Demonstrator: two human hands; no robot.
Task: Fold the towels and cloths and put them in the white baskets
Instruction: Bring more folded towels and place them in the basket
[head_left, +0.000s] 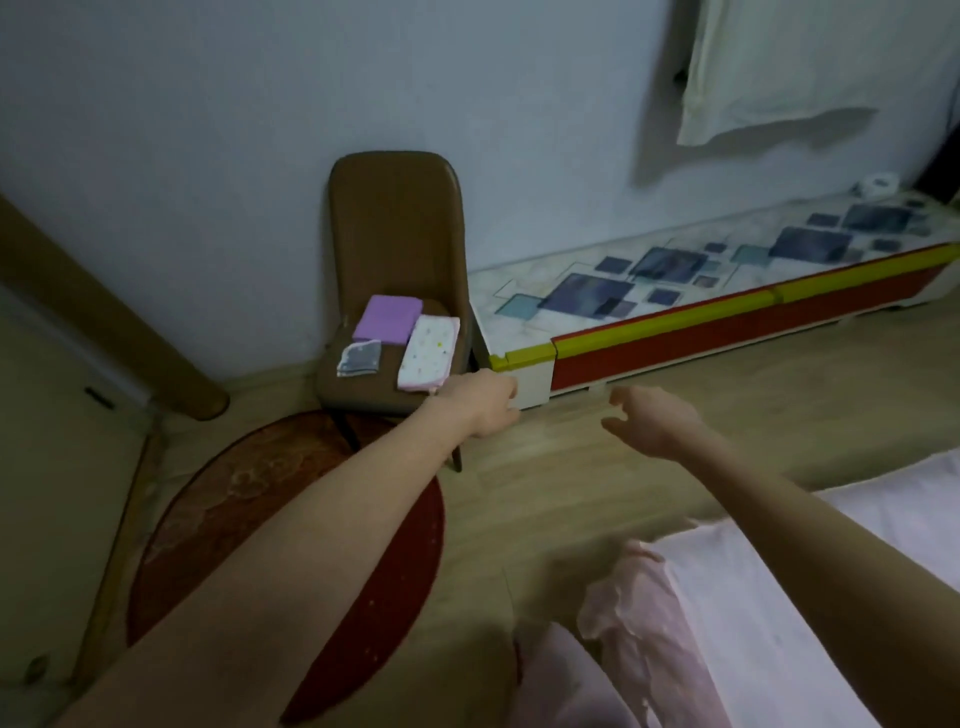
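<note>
Both your arms reach forward over the wooden floor. Your left hand hangs just in front of the near right corner of the brown chair; its fingers curl inward and I can see nothing in them, though the fingertips are hidden, so I cannot tell how tightly they close. Your right hand is to its right over bare floor — fingers loosely spread, holding nothing.

Three folded cloths lie on the chair seat: a purple cloth at the far side, a small grey cloth near it on the left, and a white dotted cloth on the right, its near edge close to your left wrist.

A low patterned platform runs along the wall to the right. A red oval rug lies under your left arm — pink bedding fills the near right.
</note>
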